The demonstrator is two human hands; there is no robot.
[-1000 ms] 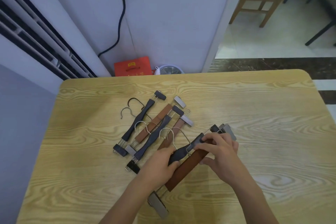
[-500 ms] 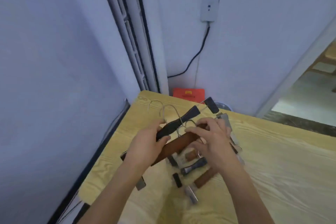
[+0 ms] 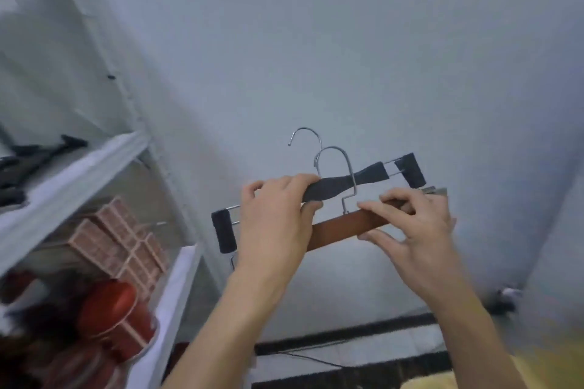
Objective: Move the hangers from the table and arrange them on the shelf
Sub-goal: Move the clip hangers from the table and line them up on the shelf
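I hold two clip hangers in the air before a pale wall. My left hand (image 3: 274,221) grips the left part of the black hanger (image 3: 339,185), whose metal hook and black end clips show. My right hand (image 3: 417,224) pinches the brown wooden hanger (image 3: 343,227) at its right part, thumb below and fingers on top. The brown hanger lies just under the black one. The white shelf (image 3: 79,167) stands to the left, with dark hangers (image 3: 28,158) lying on its upper level.
On the shelf's lower levels sit pinkish patterned boxes (image 3: 120,240) and red round tins (image 3: 107,309). A yellow table corner (image 3: 537,369) shows at the bottom right. A dark skirting strip and a cable run along the floor below the wall.
Both hands have lifted the two hangers off the table and carried them left toward the shelf. The view has swung from the table to the wall and shelf.
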